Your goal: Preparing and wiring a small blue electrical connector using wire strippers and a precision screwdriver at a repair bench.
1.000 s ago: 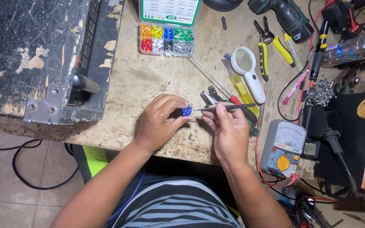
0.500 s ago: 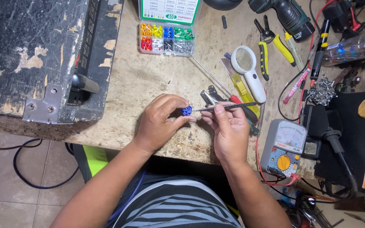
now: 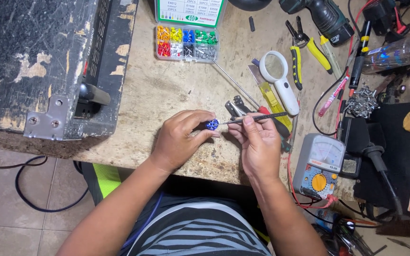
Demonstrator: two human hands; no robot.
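My left hand [image 3: 179, 140] pinches a small round blue part [image 3: 212, 124] just above the worn workbench [image 3: 167, 90]. My right hand [image 3: 258, 144] grips thin metal tweezers [image 3: 255, 118], whose tip points left and touches the blue part. Both hands are close together near the bench's front edge. A small black metal piece [image 3: 236, 108] lies just behind the tweezers.
A clear box of coloured ferrules [image 3: 186, 42] sits at the back. A scuffed black case [image 3: 39, 61] fills the left. To the right lie a magnifying glass [image 3: 278, 78], a yellow knife [image 3: 274, 99], yellow-handled pliers [image 3: 304, 47], an analogue multimeter [image 3: 321, 163], a drill [image 3: 321, 16] and cables.
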